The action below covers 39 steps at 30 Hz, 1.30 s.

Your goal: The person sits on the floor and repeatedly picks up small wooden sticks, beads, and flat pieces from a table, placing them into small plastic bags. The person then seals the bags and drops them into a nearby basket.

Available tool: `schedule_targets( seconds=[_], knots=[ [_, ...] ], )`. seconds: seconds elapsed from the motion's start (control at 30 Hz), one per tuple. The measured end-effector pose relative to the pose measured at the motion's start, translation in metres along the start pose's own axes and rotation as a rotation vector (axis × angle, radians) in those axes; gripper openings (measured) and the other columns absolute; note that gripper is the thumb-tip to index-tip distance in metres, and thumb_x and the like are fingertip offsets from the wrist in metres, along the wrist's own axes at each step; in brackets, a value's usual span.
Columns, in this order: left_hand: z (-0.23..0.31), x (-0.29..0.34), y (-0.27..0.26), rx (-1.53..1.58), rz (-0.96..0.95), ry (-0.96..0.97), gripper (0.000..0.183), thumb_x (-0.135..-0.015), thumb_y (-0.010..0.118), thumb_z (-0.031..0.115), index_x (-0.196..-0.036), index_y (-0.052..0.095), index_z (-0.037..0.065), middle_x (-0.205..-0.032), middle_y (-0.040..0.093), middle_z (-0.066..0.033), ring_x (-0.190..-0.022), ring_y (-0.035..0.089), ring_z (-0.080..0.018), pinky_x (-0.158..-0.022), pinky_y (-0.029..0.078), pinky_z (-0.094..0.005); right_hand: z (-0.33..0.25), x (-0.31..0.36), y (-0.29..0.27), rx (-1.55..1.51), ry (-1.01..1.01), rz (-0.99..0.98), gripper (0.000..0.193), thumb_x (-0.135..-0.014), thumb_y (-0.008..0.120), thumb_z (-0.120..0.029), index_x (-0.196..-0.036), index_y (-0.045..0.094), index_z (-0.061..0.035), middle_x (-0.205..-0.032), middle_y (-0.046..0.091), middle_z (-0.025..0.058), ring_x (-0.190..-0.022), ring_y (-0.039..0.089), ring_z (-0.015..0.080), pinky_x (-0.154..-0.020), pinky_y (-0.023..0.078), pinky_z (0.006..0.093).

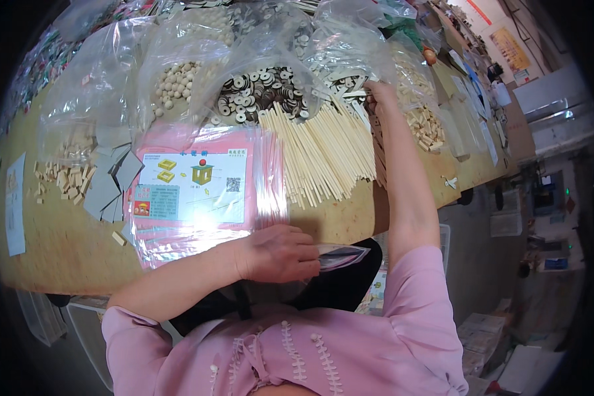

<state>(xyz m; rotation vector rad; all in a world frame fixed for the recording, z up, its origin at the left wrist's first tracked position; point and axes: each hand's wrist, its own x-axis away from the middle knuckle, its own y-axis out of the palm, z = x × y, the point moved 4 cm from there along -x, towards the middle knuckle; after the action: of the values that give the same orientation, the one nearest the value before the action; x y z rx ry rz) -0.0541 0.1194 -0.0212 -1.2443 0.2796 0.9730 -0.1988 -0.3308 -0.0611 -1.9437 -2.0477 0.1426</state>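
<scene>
My left hand (284, 254) is closed at the table's near edge, its fingers curled round a clear plastic bag (344, 256) with a printed sheet inside. Beside it lies a stack of pink-edged plastic bags (261, 178) with a printed picture card (195, 188) on top. My right arm stretches far forward, and my right hand (381, 98) is at a heap of flat pale pieces (348, 83) in an opened plastic bag. Its fingertips are pressed together there; what they pinch is too small to tell. Thin wooden sticks (320, 155) lie in a pile left of that forearm.
Round discs with holes (257, 92), wooden balls (176, 82) and small wooden blocks (428, 129) spill from plastic bags at the back. More wooden blocks (69, 175) and grey flat squares (117, 178) lie to the left. A white sheet (16, 204) rests at the far left.
</scene>
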Motion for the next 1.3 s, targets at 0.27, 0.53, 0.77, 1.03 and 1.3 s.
schedule_targets(
  seconds=[0.27, 0.53, 0.77, 1.03, 1.3],
  knots=[
    [0.004, -0.003, -0.008, -0.074, -0.027, 0.016, 0.012, -0.086, 0.07, 0.019, -0.088, 0.06, 0.015, -0.087, 0.056, -0.0022, -0.084, 0.063, -0.022, -0.069, 0.053, -0.0354, -0.021, 0.083, -0.026, -0.282, 0.098, -0.156, 0.016, -0.089, 0.084, -0.017, -0.098, 0.072, -0.0105, -0.072, 0.063, -0.0032, -0.06, 0.059, 0.007, -0.045, 0.039, 0.0214],
    [-0.005, -0.005, -0.007, 0.04, 0.074, -0.074, 0.013, -0.082, 0.079, 0.012, -0.086, 0.067, 0.01, -0.083, 0.059, -0.0048, -0.073, 0.062, -0.0251, -0.062, 0.052, -0.0387, -0.035, 0.181, -0.082, -0.254, -0.436, -0.046, 0.018, -0.093, 0.081, -0.018, -0.107, 0.078, -0.0071, -0.093, 0.074, 0.0002, -0.083, 0.065, 0.0076, -0.071, 0.047, 0.0247],
    [0.005, -0.007, -0.001, -0.011, 0.124, -0.07, 0.016, -0.079, 0.08, 0.011, -0.091, 0.071, 0.008, -0.105, 0.072, -0.0046, -0.09, 0.07, -0.0252, -0.075, 0.059, -0.0374, -0.045, 0.392, -0.095, -0.069, -0.379, -0.26, 0.02, -0.092, 0.079, -0.007, -0.111, 0.077, -0.0003, -0.108, 0.076, 0.0057, -0.102, 0.068, 0.0117, -0.096, 0.05, 0.0314],
    [0.011, -0.005, 0.008, 0.011, 0.109, -0.04, 0.021, -0.078, 0.082, 0.013, -0.096, 0.074, 0.007, -0.11, 0.073, -0.0057, -0.087, 0.07, -0.0259, -0.071, 0.06, -0.0388, 0.012, 0.431, -0.073, 0.419, -0.672, -0.237, 0.021, -0.079, 0.086, -0.008, -0.098, 0.077, -0.0059, -0.128, 0.072, 0.0101, -0.124, 0.062, 0.0274, -0.105, 0.047, 0.0395],
    [0.015, -0.002, 0.003, 0.113, 0.077, -0.098, 0.026, -0.076, 0.081, 0.013, -0.099, 0.074, 0.004, -0.11, 0.073, -0.0112, -0.086, 0.07, -0.0289, -0.069, 0.059, -0.0389, 0.012, 0.393, -0.113, 0.301, -0.656, -0.113, 0.014, -0.092, 0.076, -0.004, -0.106, 0.077, -0.002, -0.117, 0.074, 0.0103, -0.106, 0.07, 0.0197, -0.095, 0.053, 0.0329]
  ],
)
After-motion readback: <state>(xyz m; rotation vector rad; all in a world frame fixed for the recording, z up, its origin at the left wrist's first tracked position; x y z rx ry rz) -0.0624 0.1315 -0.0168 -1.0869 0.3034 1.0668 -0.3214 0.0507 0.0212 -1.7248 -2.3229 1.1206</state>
